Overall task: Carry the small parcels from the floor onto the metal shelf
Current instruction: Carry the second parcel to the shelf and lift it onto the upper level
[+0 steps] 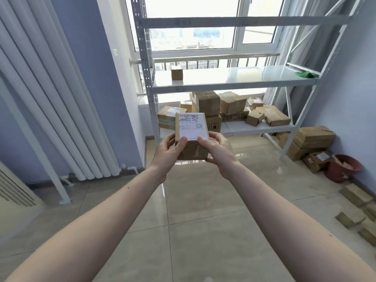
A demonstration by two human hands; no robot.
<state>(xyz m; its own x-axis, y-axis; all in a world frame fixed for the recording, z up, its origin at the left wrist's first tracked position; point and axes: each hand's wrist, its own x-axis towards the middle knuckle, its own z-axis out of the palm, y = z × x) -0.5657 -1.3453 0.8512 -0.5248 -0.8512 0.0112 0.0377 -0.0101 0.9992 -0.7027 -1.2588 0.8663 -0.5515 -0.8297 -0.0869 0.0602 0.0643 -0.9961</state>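
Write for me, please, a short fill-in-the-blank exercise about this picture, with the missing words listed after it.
1. The parcel is held by ____ hands, the left hand and the right hand.
2. On top of the parcel is a white ____ with a barcode.
3. On the middle board of the metal shelf stands ____ small box.
4. The bucket on the floor at the right is ____.

Missing words: both; label; one; red
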